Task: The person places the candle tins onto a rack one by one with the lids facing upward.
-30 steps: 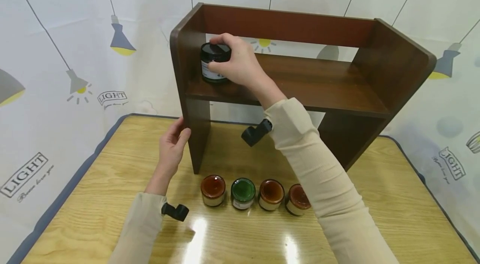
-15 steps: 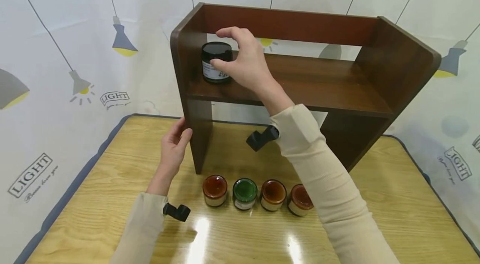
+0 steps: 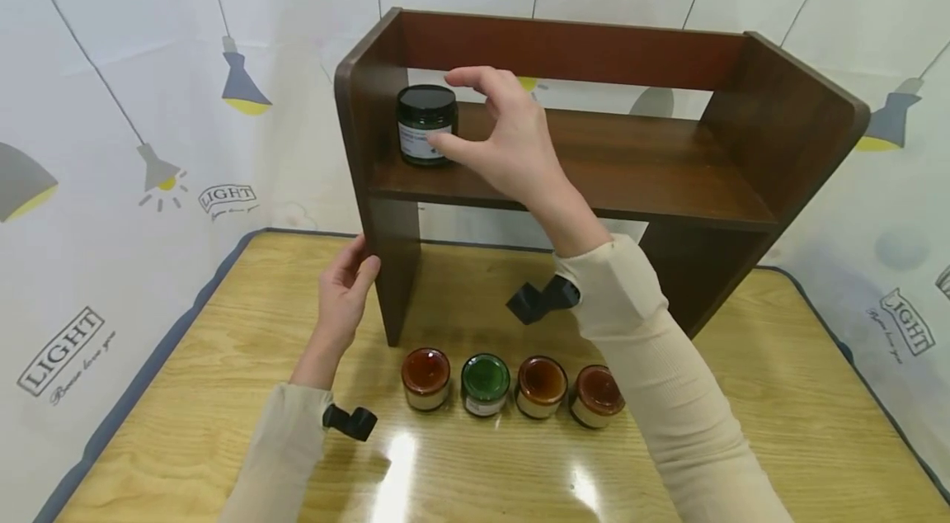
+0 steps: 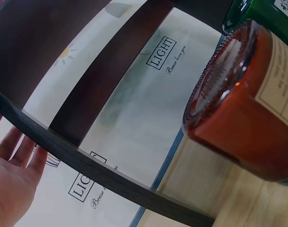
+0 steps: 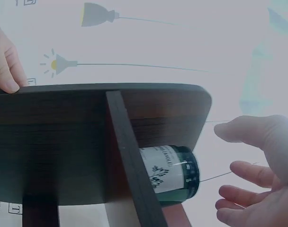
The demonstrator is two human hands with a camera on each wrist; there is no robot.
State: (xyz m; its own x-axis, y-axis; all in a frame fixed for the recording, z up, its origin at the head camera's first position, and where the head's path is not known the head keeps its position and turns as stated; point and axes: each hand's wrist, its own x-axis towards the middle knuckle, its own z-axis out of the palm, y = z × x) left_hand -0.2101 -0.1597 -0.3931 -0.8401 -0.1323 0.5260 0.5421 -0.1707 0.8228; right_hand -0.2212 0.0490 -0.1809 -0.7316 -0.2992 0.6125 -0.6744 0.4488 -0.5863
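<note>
A dark green glass jar (image 3: 426, 127) with a black lid and white label stands upright at the left end of the upper board of a brown wooden shelf (image 3: 638, 168). Just right of it, my right hand (image 3: 512, 131) is spread, thumb and fingers apart, holding nothing. In the right wrist view a gap shows between this hand (image 5: 257, 170) and the jar's lid (image 5: 190, 172). My left hand (image 3: 343, 296) holds the front edge of the shelf's left side panel, thumb at the edge; in the left wrist view its fingers (image 4: 23, 153) lie along the outer face.
In front of the shelf several glass jars stand in a row on the wooden table (image 3: 223, 341), bases up: a red-brown jar (image 3: 425, 379), a green jar (image 3: 485, 384), an amber jar (image 3: 541, 387) and another red-brown jar (image 3: 597, 397) beside my right sleeve. A printed cloth hangs behind.
My right hand has let go of the dark green jar, spread its fingers and drawn back to the right. The jar stays on the upper board. My left hand keeps its place.
</note>
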